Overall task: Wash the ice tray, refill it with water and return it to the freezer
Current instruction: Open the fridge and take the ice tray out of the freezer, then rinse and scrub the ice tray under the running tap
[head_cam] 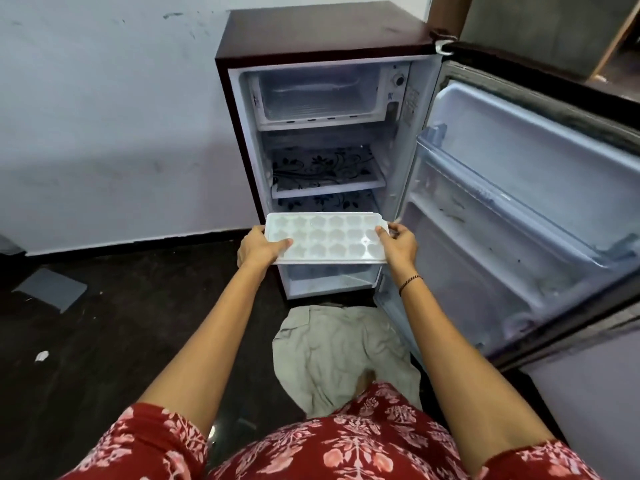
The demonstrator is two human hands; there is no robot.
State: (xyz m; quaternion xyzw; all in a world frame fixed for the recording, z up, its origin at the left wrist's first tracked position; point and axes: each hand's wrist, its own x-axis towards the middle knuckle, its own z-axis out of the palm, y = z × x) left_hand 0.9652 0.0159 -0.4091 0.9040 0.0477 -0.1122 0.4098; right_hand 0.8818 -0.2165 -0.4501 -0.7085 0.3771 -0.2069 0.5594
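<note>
Head cam: left hand (259, 247) gripped the ice tray (329, 238) at 9 o'clock, right hand (399, 244) at 3. Mini fridge (322, 32) stood open.

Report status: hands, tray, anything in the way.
Left hand and right hand grip the tray ends. Tray level, in front of the lower shelves, below the freezer. Fridge door wide open; nothing seen blocking.

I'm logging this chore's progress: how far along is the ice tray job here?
Done: the fridge door stands open, and the ice tray is outside the freezer compartment. In hand: the left hand and right hand grip its ends, holding it level before the lower shelves. Washed or filled, I cannot tell. Left: at least placing it in the freezer compartment.
</note>
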